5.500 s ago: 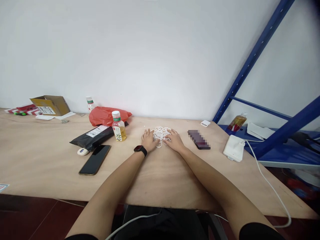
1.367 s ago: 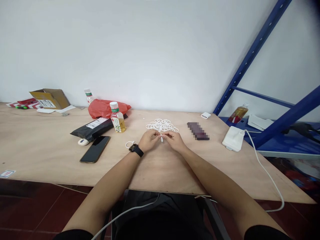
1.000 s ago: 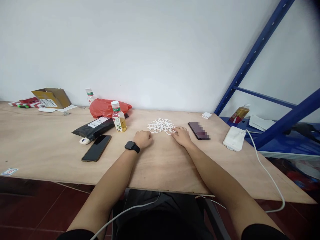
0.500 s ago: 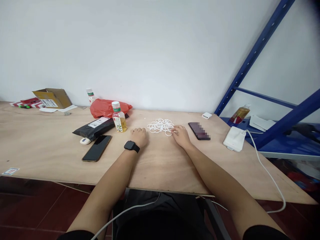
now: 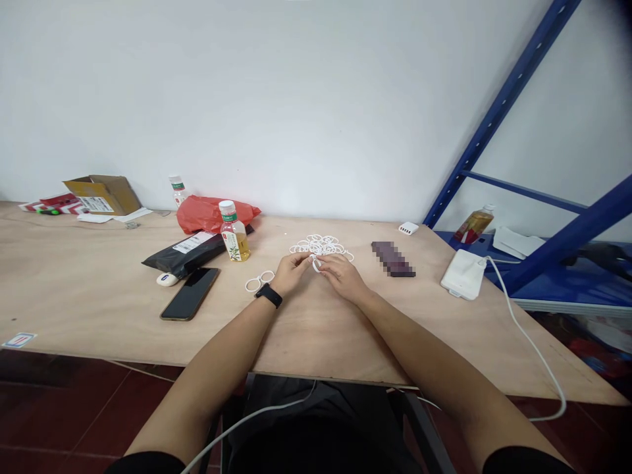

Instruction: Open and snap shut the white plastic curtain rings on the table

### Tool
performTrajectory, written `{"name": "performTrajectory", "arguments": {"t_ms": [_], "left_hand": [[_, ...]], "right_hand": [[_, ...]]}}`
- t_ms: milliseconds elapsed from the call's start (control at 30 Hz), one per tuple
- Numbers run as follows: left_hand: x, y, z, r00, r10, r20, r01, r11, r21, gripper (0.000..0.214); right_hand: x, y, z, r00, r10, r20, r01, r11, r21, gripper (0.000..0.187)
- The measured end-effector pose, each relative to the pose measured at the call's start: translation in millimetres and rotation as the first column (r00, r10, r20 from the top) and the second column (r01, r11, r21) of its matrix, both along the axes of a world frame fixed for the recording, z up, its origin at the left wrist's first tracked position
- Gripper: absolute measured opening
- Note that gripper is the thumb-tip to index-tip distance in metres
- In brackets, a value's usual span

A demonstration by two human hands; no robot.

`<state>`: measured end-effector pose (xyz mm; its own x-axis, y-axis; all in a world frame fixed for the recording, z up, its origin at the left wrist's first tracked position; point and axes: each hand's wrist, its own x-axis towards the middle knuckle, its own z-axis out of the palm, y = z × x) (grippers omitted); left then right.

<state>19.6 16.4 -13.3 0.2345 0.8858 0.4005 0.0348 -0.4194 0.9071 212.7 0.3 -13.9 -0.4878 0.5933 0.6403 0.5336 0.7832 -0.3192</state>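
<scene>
Close in front of the pile, my left hand (image 5: 290, 275) and my right hand (image 5: 342, 276) meet, fingertips nearly touching. Between them a thin white ring (image 5: 316, 265) is pinched, partly covered by the fingers. Just behind my fingers lies a heap of white rings (image 5: 323, 243), loose and overlapping on the wooden table (image 5: 316, 329). Two more white rings (image 5: 253, 285) lie side by side to the left of my left hand, close to the black watch (image 5: 269, 295) on that wrist.
Left of the hands are a drink bottle (image 5: 235, 234), a black parcel (image 5: 185, 253), a red bag (image 5: 212, 212) and a phone (image 5: 190, 294). On the right lie a pixelated phone (image 5: 394, 259) and a white power bank (image 5: 463, 274) with a cable. A blue rack (image 5: 498, 108) stands at the right.
My left hand has moved right, leaving two rings in view beside its wrist. My right hand has come left from the pile's right edge. Both now meet at one ring.
</scene>
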Motion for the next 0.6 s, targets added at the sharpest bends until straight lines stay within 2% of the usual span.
{"name": "performTrajectory", "arguments": {"t_ms": [100, 200, 333, 467, 600], "left_hand": [[-1, -1, -0.3, 0.998, 0.048, -0.029, -0.047, 0.999, 0.022, 0.033], [-1, -4, 0.3, 0.987, 0.1, -0.129, -0.082, 0.986, 0.143, 0.027], [2, -9, 1.3, 0.972, 0.113, -0.205, -0.05, 0.957, 0.287, 0.02], [6, -11, -0.5, 0.973, 0.148, -0.179, -0.08, 0.936, 0.343, 0.018], [6, -12, -1.5, 0.97, 0.136, -0.201, -0.058, 0.934, 0.351, 0.02]], "right_hand": [[1, 0, -0.6, 1.0, -0.003, -0.023, 0.004, 1.0, 0.016, 0.023], [-1, -1, -0.4, 0.988, -0.071, -0.134, 0.074, 0.997, 0.018, 0.022], [-4, -6, 2.0, 0.969, -0.12, -0.218, 0.12, 0.993, -0.012, 0.017], [-7, -8, 4.2, 0.96, -0.101, -0.262, 0.106, 0.994, 0.003, 0.014], [-6, -7, 4.4, 0.959, -0.093, -0.269, 0.097, 0.995, 0.003, 0.011]]}}
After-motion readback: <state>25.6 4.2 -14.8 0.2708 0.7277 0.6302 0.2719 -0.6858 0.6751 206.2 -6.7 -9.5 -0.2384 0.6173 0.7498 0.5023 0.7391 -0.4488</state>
